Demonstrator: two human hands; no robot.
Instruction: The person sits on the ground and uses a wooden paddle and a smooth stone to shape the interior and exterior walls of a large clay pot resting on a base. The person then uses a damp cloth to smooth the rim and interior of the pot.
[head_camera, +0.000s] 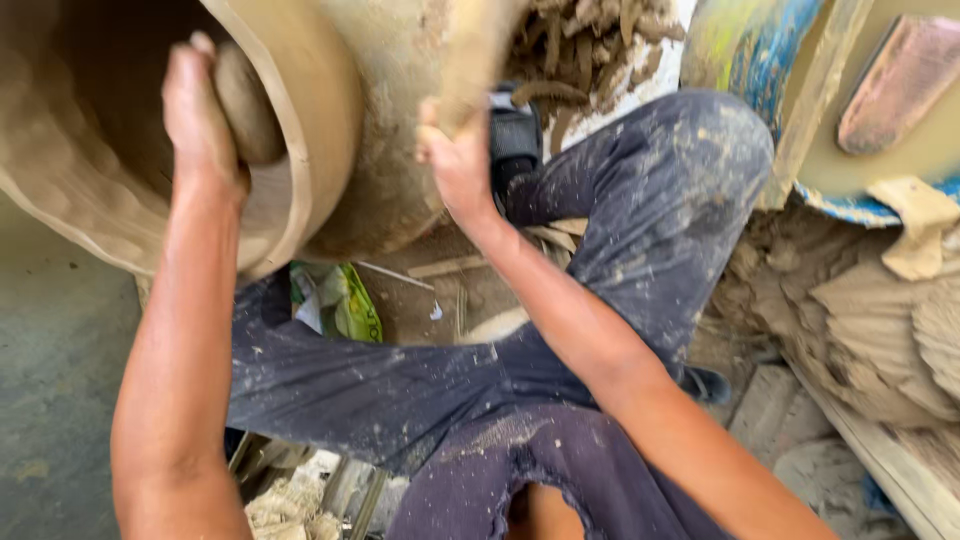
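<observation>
A large wet clay pot (330, 120) fills the upper left, tilted with its mouth toward me. My left hand (200, 115) reaches inside the mouth and presses a rounded clay-covered stone (248, 105) against the inner wall near the rim. My right hand (455, 160) is closed on the handle of a flat wooden paddle (475, 55), which lies against the pot's outer wall opposite the stone. Both forearms are smeared with clay.
My legs in dark, clay-spattered trousers (640, 200) are folded under the pot. A green and white bag (340, 300) lies below it. Clay rolls (590, 40) sit at top centre. Slabs of clay (880, 320) and a basin (900, 150) with a paddle stand at right.
</observation>
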